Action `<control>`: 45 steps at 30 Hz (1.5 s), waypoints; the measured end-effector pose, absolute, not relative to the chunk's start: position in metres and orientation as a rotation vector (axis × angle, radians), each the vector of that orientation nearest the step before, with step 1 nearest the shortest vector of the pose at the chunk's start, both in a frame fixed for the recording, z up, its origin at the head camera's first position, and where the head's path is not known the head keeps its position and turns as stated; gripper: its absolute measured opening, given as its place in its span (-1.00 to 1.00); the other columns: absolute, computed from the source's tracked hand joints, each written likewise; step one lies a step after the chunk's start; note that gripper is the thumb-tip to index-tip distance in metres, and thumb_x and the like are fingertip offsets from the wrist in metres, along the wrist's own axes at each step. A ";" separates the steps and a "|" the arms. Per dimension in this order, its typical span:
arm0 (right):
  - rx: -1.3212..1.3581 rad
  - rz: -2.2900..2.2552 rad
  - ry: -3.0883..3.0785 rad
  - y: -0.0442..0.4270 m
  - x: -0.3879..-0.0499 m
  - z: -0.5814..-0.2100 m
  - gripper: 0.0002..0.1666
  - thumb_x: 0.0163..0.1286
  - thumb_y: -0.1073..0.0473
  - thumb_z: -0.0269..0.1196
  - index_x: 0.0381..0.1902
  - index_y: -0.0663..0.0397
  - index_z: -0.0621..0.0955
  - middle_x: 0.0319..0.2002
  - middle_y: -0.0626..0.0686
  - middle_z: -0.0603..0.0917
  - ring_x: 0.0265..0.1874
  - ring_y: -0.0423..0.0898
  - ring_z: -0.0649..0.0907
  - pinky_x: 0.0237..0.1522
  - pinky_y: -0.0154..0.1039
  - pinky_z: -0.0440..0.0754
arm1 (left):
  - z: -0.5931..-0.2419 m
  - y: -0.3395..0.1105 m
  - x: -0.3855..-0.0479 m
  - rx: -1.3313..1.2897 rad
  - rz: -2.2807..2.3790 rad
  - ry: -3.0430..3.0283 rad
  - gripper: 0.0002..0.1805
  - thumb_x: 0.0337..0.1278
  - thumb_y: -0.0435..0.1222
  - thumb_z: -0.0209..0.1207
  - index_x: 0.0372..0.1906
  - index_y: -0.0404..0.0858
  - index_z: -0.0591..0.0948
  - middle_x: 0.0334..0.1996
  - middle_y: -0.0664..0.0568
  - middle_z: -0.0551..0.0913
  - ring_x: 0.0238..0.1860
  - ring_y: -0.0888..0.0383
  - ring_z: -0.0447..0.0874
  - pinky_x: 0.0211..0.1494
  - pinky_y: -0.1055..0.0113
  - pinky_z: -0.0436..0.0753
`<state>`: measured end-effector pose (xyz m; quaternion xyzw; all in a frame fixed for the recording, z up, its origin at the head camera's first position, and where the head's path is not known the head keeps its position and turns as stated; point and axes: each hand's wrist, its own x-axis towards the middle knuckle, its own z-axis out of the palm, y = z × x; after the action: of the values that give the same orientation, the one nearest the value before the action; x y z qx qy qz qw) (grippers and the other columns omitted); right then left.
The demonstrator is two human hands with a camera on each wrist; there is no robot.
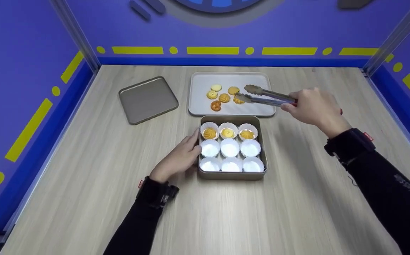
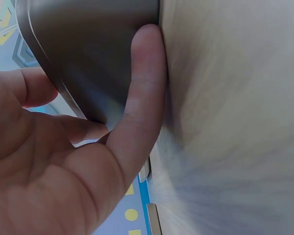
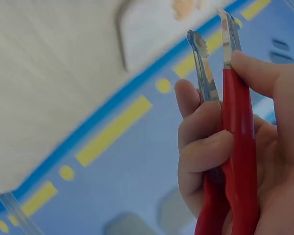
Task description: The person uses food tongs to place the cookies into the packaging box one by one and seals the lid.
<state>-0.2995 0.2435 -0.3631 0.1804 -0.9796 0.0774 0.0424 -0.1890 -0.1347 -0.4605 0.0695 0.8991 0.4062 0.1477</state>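
Note:
My right hand [image 1: 314,108] grips red-handled metal tongs [image 3: 240,122], whose two scalloped tips are spread apart over the right part of a pale tray [image 1: 258,110]. The lower tip overlaps a swirled cookie [image 1: 238,100] in the head view; contact cannot be told. Several other cookies [image 1: 224,98] lie nearby on the tray. In front of it stands a bronze-coloured tin [image 1: 231,175] with rows of white paper cups [image 1: 229,148]. Each of the three back-row cups has one cookie [image 1: 227,133]. My left hand [image 1: 178,157] touches the tin's left side, one finger lying along the wall [image 2: 88,58].
A flat bronze-coloured lid [image 1: 148,100] lies on the wooden table [image 1: 84,177], left of the tray. Blue panels [image 1: 212,37] with yellow marks enclose the table at the back and both sides.

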 end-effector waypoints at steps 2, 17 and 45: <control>0.535 0.226 -3.003 0.244 -0.301 -0.374 -0.65 0.49 -0.12 0.33 -0.23 0.04 0.73 -0.62 -0.06 0.32 -0.59 -0.04 0.37 -0.54 -0.15 0.17 | -0.460 -0.135 -0.189 0.193 1.166 2.581 -0.22 0.63 -0.03 -0.16 0.76 -0.07 -0.10 0.71 -0.11 0.07 0.68 -0.08 0.06 0.72 -0.05 0.10; 0.479 0.217 -2.894 0.231 -0.297 -0.409 -0.58 0.48 -0.07 0.33 -0.50 0.03 0.55 -0.58 0.04 0.45 -0.54 0.09 0.50 -0.60 -0.09 0.27 | -0.460 -0.136 -0.189 0.225 1.169 2.586 -0.23 0.62 -0.06 -0.18 0.76 -0.10 -0.10 0.66 -0.14 0.19 0.64 -0.09 0.16 0.70 -0.05 0.15; 0.611 0.235 -2.672 0.247 -0.267 -0.400 -0.63 0.49 -0.04 0.38 -0.44 -0.01 0.57 -0.62 -0.03 0.38 -0.64 0.02 0.42 -0.67 -0.15 0.20 | -0.460 -0.136 -0.190 0.220 1.167 2.588 -0.23 0.63 -0.06 -0.17 0.76 -0.10 -0.09 0.65 -0.13 0.21 0.60 -0.05 0.22 0.69 -0.01 0.19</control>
<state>-0.2674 0.2470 -0.4004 0.2178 -0.9528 0.0839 0.1941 -0.1898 -0.1357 -0.4596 0.0765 0.8991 0.4055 0.1462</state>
